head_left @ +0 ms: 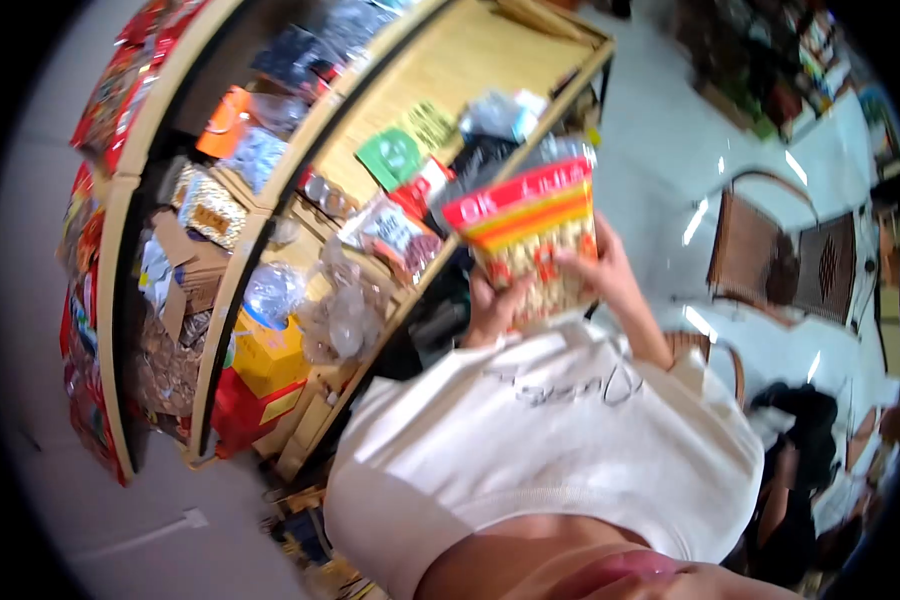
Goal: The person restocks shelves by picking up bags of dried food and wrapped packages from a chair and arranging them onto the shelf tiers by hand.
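Observation:
A snack bag [536,226] with a red and yellow printed top and a clear lower part full of pale pieces is held up in front of my chest. My left hand [494,308] grips its lower left corner. On the other side, my right hand [607,266] holds the lower right edge, with the thumb lying across the front. The kind of pale pieces inside is too blurred to name. Left of the bag, a wooden shelf [355,128] carries a clear packet with red and white print [394,236] and a green packet [389,157].
Lower shelf sections hold a yellow and red box [267,365], clear plastic bags [342,312], a white-bean-like packet [211,207] and an orange packet [224,122]. Red packets [120,98] hang at the far left. Woven chairs [755,246] stand right; a person in dark clothing [808,425] is lower right.

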`<state>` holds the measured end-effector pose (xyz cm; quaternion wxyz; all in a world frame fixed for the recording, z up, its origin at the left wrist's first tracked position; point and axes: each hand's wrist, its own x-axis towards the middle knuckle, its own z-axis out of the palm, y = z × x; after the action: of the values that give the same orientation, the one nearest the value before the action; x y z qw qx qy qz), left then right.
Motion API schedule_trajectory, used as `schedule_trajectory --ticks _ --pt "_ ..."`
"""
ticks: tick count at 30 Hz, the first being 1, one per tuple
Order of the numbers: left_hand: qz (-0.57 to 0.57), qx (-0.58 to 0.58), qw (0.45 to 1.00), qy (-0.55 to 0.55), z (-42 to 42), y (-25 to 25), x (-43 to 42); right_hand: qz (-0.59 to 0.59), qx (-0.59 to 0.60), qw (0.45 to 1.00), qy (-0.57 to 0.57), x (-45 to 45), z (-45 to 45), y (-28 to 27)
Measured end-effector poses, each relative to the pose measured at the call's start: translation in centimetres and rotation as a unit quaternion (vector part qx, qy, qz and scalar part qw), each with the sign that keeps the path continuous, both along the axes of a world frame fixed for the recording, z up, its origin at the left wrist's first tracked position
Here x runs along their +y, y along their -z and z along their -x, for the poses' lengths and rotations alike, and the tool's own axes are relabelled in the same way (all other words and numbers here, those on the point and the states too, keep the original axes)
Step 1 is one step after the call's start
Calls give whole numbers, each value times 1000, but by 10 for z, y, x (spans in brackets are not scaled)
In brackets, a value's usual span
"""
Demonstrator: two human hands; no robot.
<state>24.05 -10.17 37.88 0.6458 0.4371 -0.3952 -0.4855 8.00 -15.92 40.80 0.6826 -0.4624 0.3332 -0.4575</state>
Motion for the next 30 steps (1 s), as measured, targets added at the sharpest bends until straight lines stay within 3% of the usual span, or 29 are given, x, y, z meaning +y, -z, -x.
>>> schedule_trajectory --ticks 8,13,14,16,17,19,22,30 --pt "12 1 998 66 -12 11 -105 -34 14 996 76 -82 -12 9" --pt "-13 42 993 109 -8 10 -169 -20 48 995 87 -151 -5 -1" --pt "-13 46 990 135 -5 14 -186 30 57 990 126 -167 1 7" --pt "130 -64 979 143 12 -1 -227 133 76 966 208 -204 20 34" --pt "158 -160 963 152 16 6 -245 104 51 968 222 -225 32 37" --pt "209 -235 939 142 19 -2 -273 138 54 966 211 -256 42 34" --pt "337 -264 896 115 15 6 -318 188 58 959 204 -286 43 31" --pt "341 -254 897 120 15 19 -378 190 42 946 260 -327 31 34"
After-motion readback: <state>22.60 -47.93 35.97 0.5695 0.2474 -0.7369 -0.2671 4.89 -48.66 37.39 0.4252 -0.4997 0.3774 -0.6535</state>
